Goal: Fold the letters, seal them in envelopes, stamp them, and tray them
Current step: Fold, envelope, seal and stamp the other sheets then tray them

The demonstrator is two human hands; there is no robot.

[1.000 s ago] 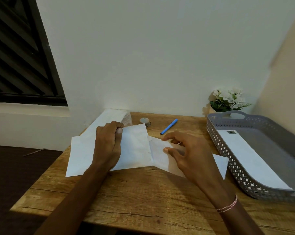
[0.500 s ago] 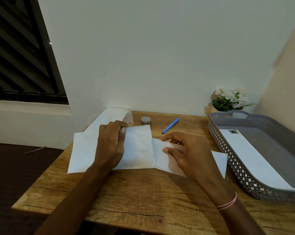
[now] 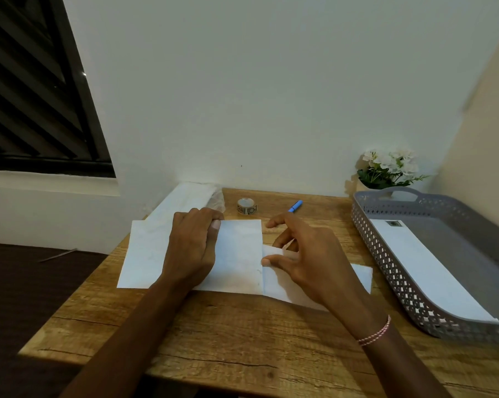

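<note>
A white envelope [image 3: 236, 254] lies flat on the wooden table [image 3: 242, 334]. My left hand [image 3: 190, 248] rests on it, fingers curled over its far edge and thumb on top. A folded letter [image 3: 360, 278] sticks out of the envelope's right end. My right hand [image 3: 314, 265] pinches the letter near the opening with thumb and curled fingers, the index finger raised. At the right, a grey perforated tray [image 3: 386, 277] holds one envelope [image 3: 420, 265] with a stamp [image 3: 394, 224] at its far corner.
A roll of stamps or tape [image 3: 246, 206] and a blue pen [image 3: 295, 205] lie at the back of the table. A plastic-wrapped white packet [image 3: 185, 199] sits back left by the wall. White flowers [image 3: 388, 168] stand behind the tray. The table's left edge is close to the envelope.
The letter has slid further left into the envelope, so less of it shows. My right index finger has lifted off the paper. My left hand has kept its hold.
</note>
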